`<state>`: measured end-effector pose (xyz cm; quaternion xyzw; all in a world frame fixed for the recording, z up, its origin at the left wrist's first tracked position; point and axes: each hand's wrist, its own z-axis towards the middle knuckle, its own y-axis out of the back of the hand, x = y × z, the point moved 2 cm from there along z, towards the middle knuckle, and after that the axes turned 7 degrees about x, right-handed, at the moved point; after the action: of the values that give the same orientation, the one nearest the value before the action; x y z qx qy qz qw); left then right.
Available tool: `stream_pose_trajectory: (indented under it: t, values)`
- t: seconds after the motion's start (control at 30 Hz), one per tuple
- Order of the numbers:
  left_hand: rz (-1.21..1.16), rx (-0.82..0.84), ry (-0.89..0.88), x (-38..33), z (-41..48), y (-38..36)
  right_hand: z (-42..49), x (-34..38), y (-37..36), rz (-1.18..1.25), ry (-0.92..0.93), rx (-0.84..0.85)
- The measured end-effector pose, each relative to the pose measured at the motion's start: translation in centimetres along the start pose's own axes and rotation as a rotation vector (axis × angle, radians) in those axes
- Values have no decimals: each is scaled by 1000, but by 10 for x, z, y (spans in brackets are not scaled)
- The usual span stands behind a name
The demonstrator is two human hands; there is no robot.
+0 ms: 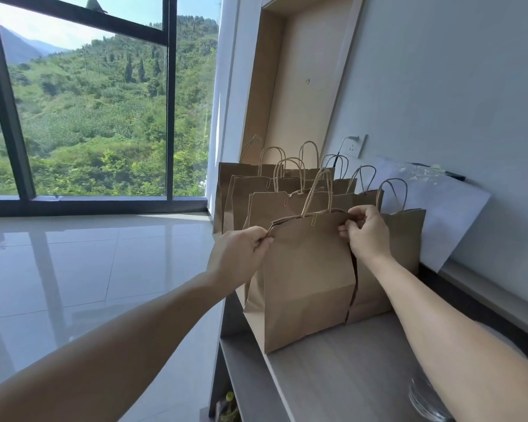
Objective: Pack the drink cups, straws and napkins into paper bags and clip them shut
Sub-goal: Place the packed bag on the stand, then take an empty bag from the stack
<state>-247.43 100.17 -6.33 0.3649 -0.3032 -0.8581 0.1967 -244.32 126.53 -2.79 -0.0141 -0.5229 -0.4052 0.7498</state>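
Observation:
A brown paper bag (308,278) with twisted handles stands upright at the front edge of the pale wooden counter (357,370). Its top edge is pressed flat, and a yellow paper clip (314,220) sits on that edge near the handles. My left hand (241,251) pinches the bag's top left corner. My right hand (366,233) pinches the top right corner. The bag's contents are hidden. Several more closed paper bags (256,202) stand in rows behind it, some with clips on their tops.
A white sheet with clear plastic (433,208) leans on the wall at the right, below a wall socket (355,146). A clear glass object (424,400) shows at the counter's lower right. Tiled floor and a large window lie to the left.

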Motion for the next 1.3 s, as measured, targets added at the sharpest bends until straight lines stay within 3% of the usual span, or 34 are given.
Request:
stream_pose_trajectory:
  t: [0.2, 0.27, 0.37, 0.47, 0.63, 0.93, 1.3]
  values:
    - [25, 105, 23, 1, 15, 4, -6, 14, 8, -110, -12, -45]
    - [174, 37, -142, -5, 17, 5, -15, 15, 11, -146, -10, -64]
    - [452, -76, -555, -25, 17, 0, -37, 15, 16, -192, -27, -63]
    - [561, 64, -638, -48, 15, -27, -68, 8, 27, -301, -66, 11]
    - [478, 359, -549, -98, -5, -75, -132, -1, 72, -541, -166, 166]
    - [344, 480, -848, -266, -82, -104, -278, 15, 221, -766, -367, 12]
    - [224, 759, -1025, -458, -302, -162, -557, 18, 402, -843, -770, -100]
